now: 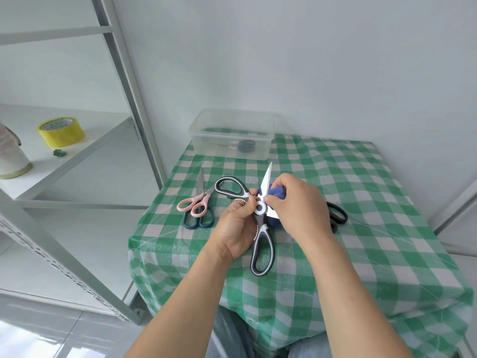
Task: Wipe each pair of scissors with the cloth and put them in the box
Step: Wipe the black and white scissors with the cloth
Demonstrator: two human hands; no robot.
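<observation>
On my feed I see both arms uncovered along their whole visible length: the left forearm (185, 306) and the right forearm (348, 293) show no sleeve, cuff or strap. The left hand (236, 228) and the right hand (299, 205) are ungloved, with plain fingers. At the bottom of the picture I can make out the legs in pale, washed-out blue denim jeans (227, 334), the fabric creased in soft folds.
</observation>
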